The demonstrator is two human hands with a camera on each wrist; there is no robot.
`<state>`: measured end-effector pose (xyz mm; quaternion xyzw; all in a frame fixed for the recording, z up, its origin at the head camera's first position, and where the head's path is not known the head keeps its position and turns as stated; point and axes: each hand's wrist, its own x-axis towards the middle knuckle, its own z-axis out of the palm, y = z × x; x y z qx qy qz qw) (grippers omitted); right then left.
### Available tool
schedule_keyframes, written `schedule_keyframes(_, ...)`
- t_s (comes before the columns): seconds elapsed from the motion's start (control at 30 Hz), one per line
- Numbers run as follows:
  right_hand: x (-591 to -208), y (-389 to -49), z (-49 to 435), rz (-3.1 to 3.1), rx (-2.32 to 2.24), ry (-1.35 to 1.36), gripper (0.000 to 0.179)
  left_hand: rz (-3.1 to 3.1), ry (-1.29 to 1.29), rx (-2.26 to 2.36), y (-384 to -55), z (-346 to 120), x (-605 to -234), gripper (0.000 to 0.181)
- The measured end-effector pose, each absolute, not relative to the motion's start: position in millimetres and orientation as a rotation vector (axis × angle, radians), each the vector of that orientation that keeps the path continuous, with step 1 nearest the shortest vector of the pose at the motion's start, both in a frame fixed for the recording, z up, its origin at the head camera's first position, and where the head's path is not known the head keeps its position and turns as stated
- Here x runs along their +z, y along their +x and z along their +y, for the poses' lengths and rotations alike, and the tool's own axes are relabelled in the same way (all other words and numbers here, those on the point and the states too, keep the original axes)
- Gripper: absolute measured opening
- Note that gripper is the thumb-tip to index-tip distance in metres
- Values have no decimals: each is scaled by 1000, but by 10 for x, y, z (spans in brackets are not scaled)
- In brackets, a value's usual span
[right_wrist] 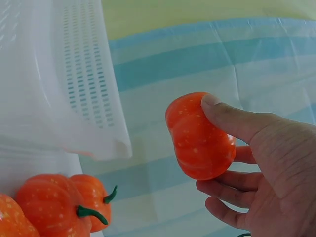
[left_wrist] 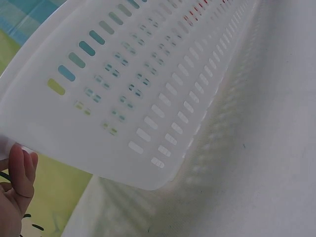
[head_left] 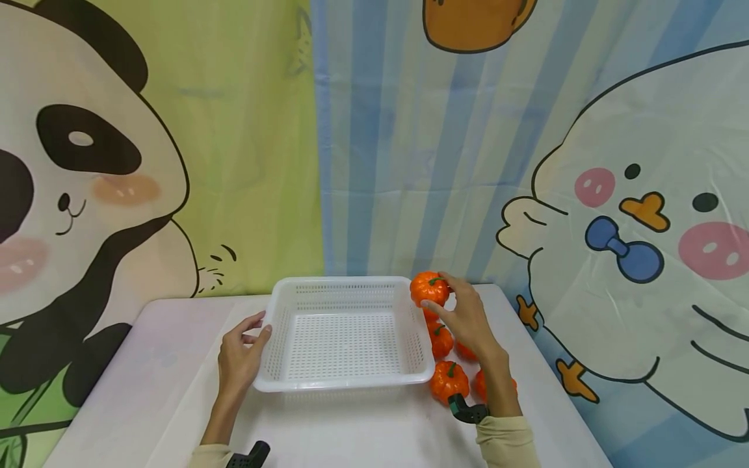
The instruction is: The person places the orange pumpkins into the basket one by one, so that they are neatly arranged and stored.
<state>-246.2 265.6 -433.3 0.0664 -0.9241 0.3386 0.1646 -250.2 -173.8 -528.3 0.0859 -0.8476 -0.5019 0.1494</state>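
A white plastic basket [head_left: 345,378] with slotted walls stands in the middle of the table, and no pumpkin shows inside it. At its left side my left hand [head_left: 238,359] grips the rim between thumb and fingers; the left wrist view shows the fingertips [left_wrist: 22,165] at the basket edge. My right hand [head_left: 468,318] holds a small orange toy pumpkin [head_left: 428,288] with a green stem, raised beside the basket's back right corner. In the right wrist view the thumb lies on one side of this pumpkin [right_wrist: 200,136] and fingers on the other.
Several more orange pumpkins [head_left: 449,382] sit on the white table [head_left: 351,432] along the basket's right side, partly hidden by the right forearm. Behind the table hangs a curtain [head_left: 374,162] printed with a panda and a white bird.
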Motion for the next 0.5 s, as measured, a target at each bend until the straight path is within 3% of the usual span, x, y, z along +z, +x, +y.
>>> schedule_keyframes(0.5, -4344, -2396, 2486, -2635, 1022, 228, 84, -2434, 251, -1460, -2508, -1746, -5290, 43)
